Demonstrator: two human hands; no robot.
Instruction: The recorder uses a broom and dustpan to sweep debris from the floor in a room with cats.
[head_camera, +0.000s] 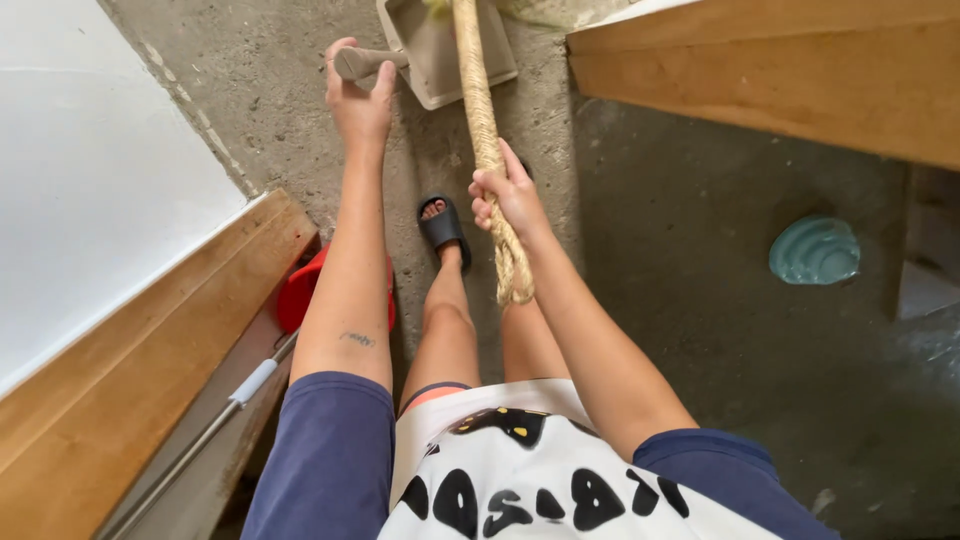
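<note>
Left hand (358, 98) grips the beige plastic dustpan (445, 50) handle; right hand (508, 195) grips the rope-wrapped broom handle (487, 140); keep the pan flat on the concrete floor (700, 260).

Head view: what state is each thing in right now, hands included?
Left hand: closed around the dustpan's handle.
Right hand: closed around the broom handle.
Dustpan: on the concrete floor, open side facing away from the person.
Broom handle: rope-wrapped, tilted, lower end over the dustpan.
Black sandal: worn on a foot, flat on the floor.
Teal shell-shaped object: lying on the floor, untouched.
Red object: partly hidden behind the left arm.
</note>
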